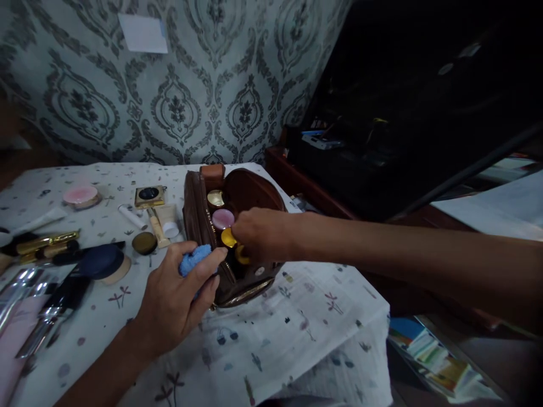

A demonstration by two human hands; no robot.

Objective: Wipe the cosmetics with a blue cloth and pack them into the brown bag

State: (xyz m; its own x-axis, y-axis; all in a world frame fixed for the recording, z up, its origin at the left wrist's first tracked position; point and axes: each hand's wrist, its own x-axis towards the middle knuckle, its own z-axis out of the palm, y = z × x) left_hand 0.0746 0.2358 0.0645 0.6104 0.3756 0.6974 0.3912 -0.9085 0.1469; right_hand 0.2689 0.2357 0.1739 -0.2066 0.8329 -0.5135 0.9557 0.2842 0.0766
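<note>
No legible txt, labels or nos. anywhere; the books' (441,362) covers are too blurry to read.

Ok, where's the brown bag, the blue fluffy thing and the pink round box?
brown bag (250,192), head view, on its raised back flap.
blue fluffy thing (192,261), head view, on its top.
pink round box (80,195), head view, on its lid.

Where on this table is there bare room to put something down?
Bare cloth lies in front of the brown pouch, toward the table's near right corner. Left of the pouch is crowded: compacts, tubes, gold cases.
</note>
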